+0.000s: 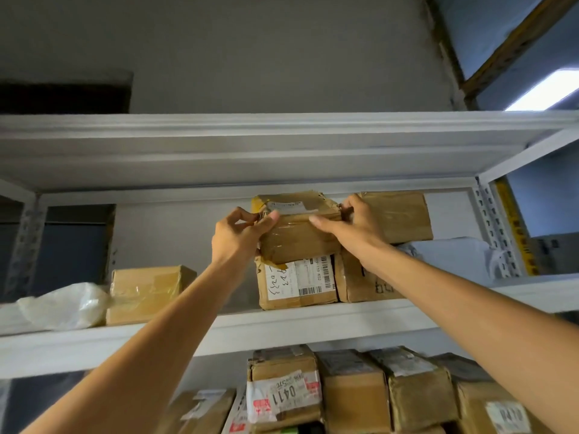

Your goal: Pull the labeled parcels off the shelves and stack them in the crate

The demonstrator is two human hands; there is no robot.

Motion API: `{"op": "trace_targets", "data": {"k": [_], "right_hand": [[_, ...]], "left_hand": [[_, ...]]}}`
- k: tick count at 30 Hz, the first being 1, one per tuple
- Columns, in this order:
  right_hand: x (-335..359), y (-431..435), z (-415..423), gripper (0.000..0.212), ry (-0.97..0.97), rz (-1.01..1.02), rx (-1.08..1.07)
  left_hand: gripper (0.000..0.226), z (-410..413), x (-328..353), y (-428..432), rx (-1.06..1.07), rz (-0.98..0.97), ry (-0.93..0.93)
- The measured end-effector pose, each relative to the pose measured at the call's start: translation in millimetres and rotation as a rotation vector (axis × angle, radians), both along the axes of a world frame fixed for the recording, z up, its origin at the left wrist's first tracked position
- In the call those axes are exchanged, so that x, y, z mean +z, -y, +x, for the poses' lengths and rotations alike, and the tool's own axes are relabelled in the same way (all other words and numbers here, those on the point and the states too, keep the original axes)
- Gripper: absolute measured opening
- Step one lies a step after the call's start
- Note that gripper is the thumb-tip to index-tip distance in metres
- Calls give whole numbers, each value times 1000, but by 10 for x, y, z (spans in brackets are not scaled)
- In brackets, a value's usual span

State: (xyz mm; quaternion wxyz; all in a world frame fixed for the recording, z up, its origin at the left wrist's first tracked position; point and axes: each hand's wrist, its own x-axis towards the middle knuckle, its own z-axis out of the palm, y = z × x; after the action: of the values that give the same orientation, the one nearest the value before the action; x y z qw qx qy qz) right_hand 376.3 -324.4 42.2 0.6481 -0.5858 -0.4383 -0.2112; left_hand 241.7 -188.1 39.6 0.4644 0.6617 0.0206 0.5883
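A taped brown cardboard parcel (296, 228) sits on top of a labeled parcel (296, 281) on the upper white shelf (282, 321). My left hand (239, 236) grips its left end, thumb on the front face. My right hand (351, 222) grips its right end, fingers curled behind the corner and thumb across the front. Both arms reach up from below. The crate is out of view.
Beside the stack stand two more brown boxes (398, 214) and a white bag (451, 255). Further left lie a small taped box (147, 292) and a white plastic bag (69, 305). The shelf below holds several labeled parcels (283, 393). A shelf board (250, 151) hangs close above.
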Motion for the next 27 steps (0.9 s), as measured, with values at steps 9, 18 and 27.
{"op": "trace_targets", "data": {"k": [9,18,27], "right_hand": [[-78,86,-78,47,-100,-34,94],[-446,294,-333,38,83,-104,152],[-916,331,-337,58,181,-22,188]], "left_hand": [[56,-37,-152,-19,-163,-160,-48],[58,-281,-476,-21,-318,-53,-17],[51,-463,-981,-3,-338,40,51]]}}
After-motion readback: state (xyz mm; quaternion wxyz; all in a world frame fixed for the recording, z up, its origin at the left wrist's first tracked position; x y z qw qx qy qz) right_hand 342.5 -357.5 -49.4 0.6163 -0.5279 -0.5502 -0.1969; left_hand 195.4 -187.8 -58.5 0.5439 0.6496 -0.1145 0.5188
